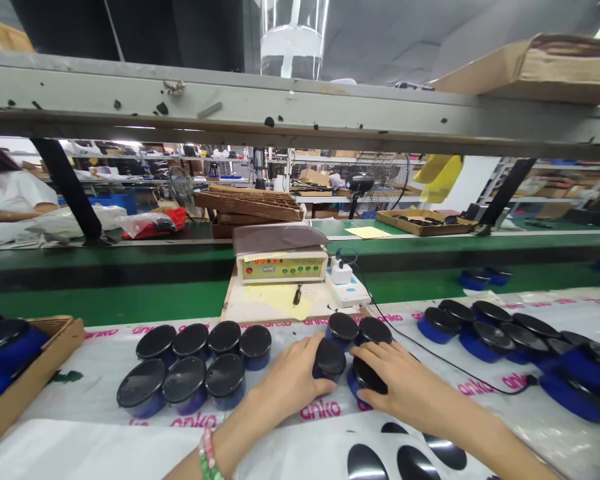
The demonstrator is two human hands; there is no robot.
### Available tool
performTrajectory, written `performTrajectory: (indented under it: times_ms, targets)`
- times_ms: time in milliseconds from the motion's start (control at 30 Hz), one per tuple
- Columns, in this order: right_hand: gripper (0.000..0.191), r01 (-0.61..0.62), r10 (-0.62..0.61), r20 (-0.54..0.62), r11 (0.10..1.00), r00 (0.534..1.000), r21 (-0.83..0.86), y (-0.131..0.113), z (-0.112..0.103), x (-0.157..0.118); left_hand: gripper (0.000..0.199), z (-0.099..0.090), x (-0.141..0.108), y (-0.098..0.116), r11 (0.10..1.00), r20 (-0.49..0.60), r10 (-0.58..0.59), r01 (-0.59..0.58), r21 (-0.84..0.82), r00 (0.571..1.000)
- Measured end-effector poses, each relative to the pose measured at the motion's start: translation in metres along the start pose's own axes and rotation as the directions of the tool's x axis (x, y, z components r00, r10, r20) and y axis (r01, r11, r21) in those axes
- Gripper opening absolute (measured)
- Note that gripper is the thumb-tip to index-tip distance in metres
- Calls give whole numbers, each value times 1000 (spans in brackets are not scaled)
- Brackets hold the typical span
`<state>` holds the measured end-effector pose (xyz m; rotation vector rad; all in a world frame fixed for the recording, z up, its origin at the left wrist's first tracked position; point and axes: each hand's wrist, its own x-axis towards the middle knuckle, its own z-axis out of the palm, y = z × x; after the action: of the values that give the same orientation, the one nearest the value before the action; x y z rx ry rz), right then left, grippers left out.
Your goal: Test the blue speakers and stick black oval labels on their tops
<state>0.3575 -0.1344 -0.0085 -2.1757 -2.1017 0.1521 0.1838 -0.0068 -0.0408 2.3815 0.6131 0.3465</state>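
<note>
Tubs (329, 361) on sheeting (100, 363); shelves (323, 199) beyond

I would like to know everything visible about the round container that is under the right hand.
The round container has a blue body and a smooth, glossy black top, perhaps plastic. It appears upright, on the white sheet with pink print. The right hand partly hides it, fingers over the top and thumb at the near side; how firmly it is gripped cannot be told.
</note>
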Motion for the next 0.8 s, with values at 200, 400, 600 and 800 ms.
performTrajectory:
  times_ms: [200,400,600,800]
  targets:
    - [43,66,-69,-58,996,996,-57,5,7,-7,70,16,4,-1,996,-60,29,-34,-77,998]
    - [47,79,-107,-161,982,981,-170,13,29,-7,74,17,0,1,997,-45,31,-34,-65,999]
    - [47,54,-185,-354,936,917,-348,16,60,-6,72,25,-1,-1,976,-14,159,-155,154,987]
    - [50,12,-173,-398,927,901,-376,11,68,-9,66,30,1,-6,926,18,247,-241,292,969]
